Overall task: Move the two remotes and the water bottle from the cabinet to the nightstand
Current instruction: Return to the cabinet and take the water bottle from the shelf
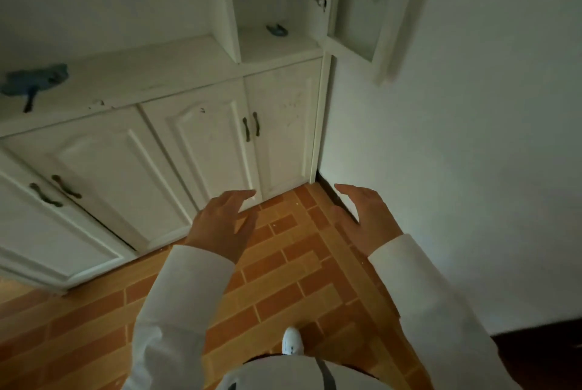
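Note:
A white cabinet fills the left and top of the head view, its upper compartment standing open at top centre. I see no remotes or water bottle. Only a small blue-grey object lies on that compartment's shelf. My left hand hovers low in front of the lower cabinet doors, fingers apart, holding nothing. My right hand hangs beside it near the wall corner, also open and empty. Both arms wear white sleeves.
A blue patch with a dark stem marks the cabinet counter at left. The upper door swings open to the right. A white wall is on the right. Below are orange brick-pattern floor tiles, my white shoe and a dark edge.

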